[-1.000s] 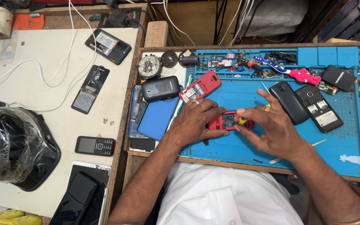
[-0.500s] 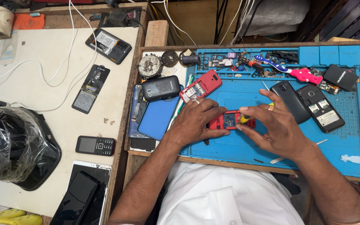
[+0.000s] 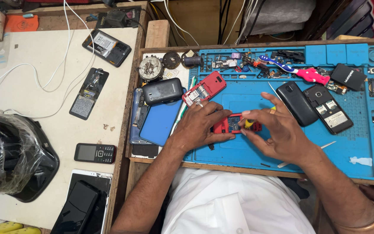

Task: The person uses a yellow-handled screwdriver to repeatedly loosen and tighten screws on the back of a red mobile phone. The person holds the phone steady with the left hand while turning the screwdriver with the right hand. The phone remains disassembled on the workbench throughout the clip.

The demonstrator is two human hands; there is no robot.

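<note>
Red phone (image 3: pixel 229 125) stays pinned under left hand (image 3: pixel 201 125); right hand (image 3: pixel 278 130) still pinches yellow tool (image 3: pixel 248 123), fingers lifted higher

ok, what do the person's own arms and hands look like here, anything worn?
Both forearms are bare, no sleeves reaching them and no gloves. The left hand has a ring on one finger. The right hand also shows a ring, yellowish, and a thin gold-coloured bangle sits on that wrist. A white shirt covers the torso below. No watch or markings visible.
</note>
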